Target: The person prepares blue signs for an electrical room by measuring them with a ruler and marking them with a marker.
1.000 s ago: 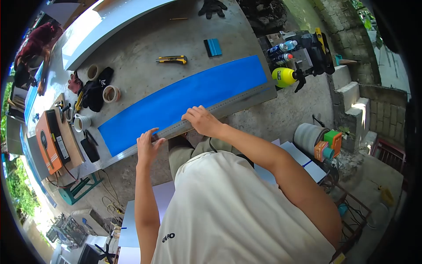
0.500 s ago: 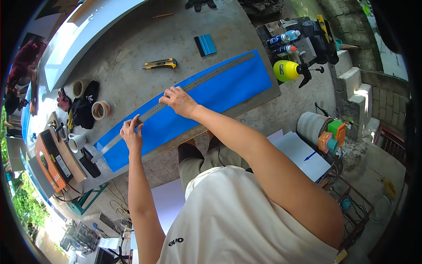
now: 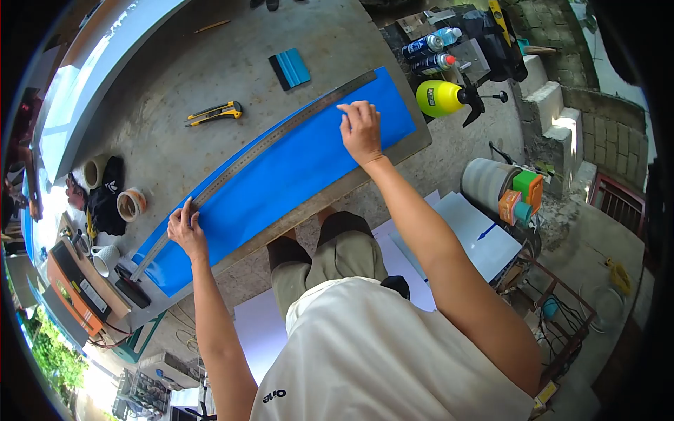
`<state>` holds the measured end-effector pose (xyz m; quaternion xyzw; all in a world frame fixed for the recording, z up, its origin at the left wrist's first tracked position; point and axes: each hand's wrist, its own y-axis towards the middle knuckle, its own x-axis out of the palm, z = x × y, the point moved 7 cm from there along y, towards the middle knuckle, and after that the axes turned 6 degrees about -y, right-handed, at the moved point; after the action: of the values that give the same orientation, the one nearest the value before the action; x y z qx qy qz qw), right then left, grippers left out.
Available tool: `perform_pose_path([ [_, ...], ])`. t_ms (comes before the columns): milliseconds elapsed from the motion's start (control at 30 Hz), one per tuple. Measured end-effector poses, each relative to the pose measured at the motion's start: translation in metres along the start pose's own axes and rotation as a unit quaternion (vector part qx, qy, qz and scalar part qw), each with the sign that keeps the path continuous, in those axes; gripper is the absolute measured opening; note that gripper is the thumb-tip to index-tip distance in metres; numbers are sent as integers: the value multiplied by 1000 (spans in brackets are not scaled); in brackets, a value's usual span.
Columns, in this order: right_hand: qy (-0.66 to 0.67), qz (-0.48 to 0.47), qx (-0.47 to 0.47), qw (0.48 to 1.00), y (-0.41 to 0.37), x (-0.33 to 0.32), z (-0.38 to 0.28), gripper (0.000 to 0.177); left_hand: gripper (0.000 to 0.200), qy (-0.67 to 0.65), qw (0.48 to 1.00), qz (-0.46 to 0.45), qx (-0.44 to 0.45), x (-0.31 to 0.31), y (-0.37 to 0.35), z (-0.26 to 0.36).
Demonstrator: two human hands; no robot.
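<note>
A long blue sheet (image 3: 295, 172) lies flat on the concrete worktable (image 3: 175, 77). A long steel ruler (image 3: 277, 137) lies along the sheet's far edge. My left hand (image 3: 184, 228) presses on the ruler near its left end, fingers curled over it. My right hand (image 3: 361, 130) rests on the blue sheet near the ruler's right end, its fingertips touching the ruler.
A yellow utility knife (image 3: 214, 112) and a blue squeegee (image 3: 291, 69) lie beyond the ruler. Tape rolls (image 3: 130, 203), a mug (image 3: 104, 261) and an orange box (image 3: 74, 291) sit at the left end. A yellow spray bottle (image 3: 442, 98) and cans stand at the right. White sheets (image 3: 477, 238) lie on the floor.
The ruler went from the sheet's near edge across to its far edge. My hands spread apart along it, the right one sliding toward the right end.
</note>
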<state>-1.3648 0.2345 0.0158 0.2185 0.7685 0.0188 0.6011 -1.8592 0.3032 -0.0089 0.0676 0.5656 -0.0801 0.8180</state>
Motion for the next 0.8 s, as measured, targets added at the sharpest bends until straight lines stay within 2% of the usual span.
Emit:
perform_pose_path([
  [100,-64,-19,17,998,-6,-5,43,43,51,5,1000,-1,24,0,3,1],
  [200,-63,-30,29,997,-5,3,59,50,54,4,999,2,43,0,8,3],
  [333,-49,-11,42,998,-5,14,62,52,53,-9,999,-20,39,-1,13,7],
  [533,-107,-7,48,993,-7,22,62,56,52,-10,999,-34,21,0,22,19],
  [633,-126,-38,44,990,-5,28,62,62,52,-3,999,-23,26,-4,21,21],
  [800,-172,-98,61,978,5,32,58,62,52,-23,999,-31,11,0,21,16],
])
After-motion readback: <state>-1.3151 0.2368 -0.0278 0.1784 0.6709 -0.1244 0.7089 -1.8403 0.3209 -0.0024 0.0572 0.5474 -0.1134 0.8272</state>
